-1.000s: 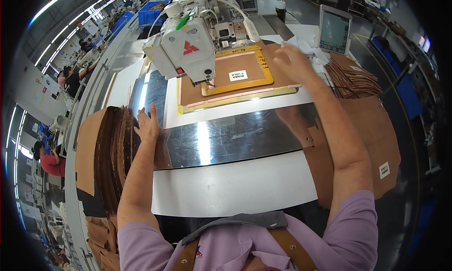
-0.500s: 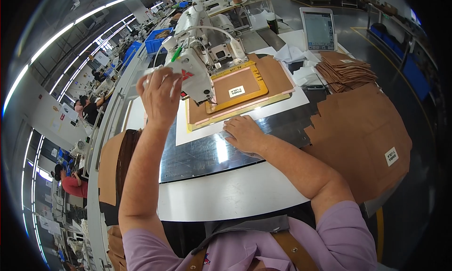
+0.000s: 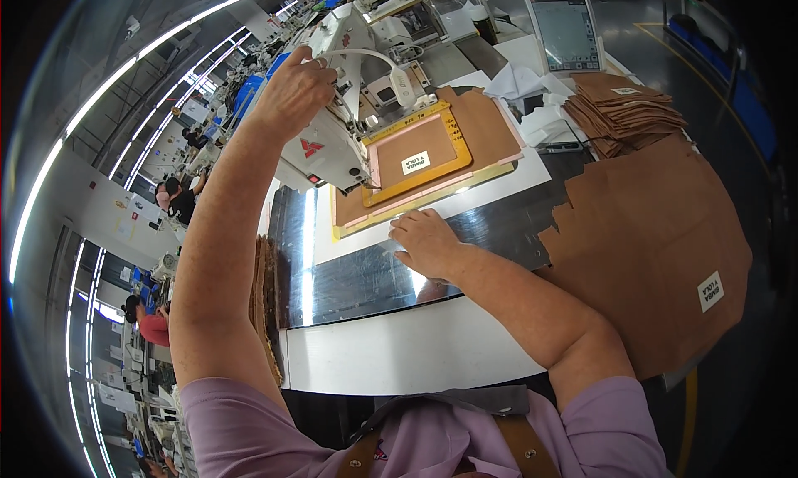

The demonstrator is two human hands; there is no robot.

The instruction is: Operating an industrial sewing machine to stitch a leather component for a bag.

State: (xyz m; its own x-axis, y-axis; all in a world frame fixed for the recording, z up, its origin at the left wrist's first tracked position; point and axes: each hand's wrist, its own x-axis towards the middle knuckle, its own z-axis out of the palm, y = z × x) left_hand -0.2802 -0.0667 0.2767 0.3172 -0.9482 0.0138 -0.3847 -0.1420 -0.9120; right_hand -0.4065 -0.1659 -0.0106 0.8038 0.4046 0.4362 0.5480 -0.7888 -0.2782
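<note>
- currently, your left hand (image 3: pixel 298 91) is raised against the upper part of the white sewing machine (image 3: pixel 332 160), fingers curled; cannot tell whether they grasp anything.
- your right hand (image 3: pixel 428 243) lies palm down over the metal plate (image 3: pixel 499 224), fingers loosely bent; cannot tell if they pinch anything.
- the brown panel (image 3: pixel 416 137) sits beneath the yellow frame (image 3: pixel 420 183), its white label (image 3: pixel 415 162) inside the frame's opening.
- to your right: a stack of brown pieces (image 3: pixel 623 112).
</note>
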